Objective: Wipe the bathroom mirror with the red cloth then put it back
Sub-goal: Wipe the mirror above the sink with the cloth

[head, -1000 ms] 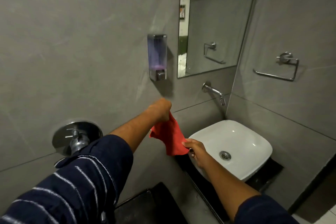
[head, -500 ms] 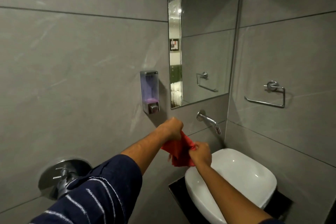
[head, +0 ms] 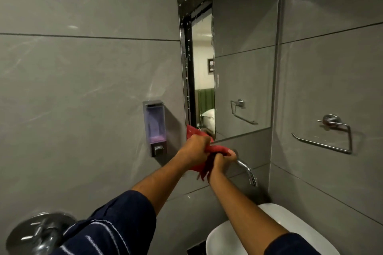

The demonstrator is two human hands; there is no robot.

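No legible writing seen. Crumpled red cloth (head: 209,154) is gripped by both left hand (head: 195,148) and right hand (head: 222,161), fingers closed on it, at the lower-left corner of the frameless rectangular wall mirror (head: 238,68). Hands raised higher than 0.5 s ago, bunched closer together.

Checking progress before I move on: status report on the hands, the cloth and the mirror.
Left hand and right hand both gripping red cloth. Cloth bunched at mirror lower left corner. Tap just beneath.
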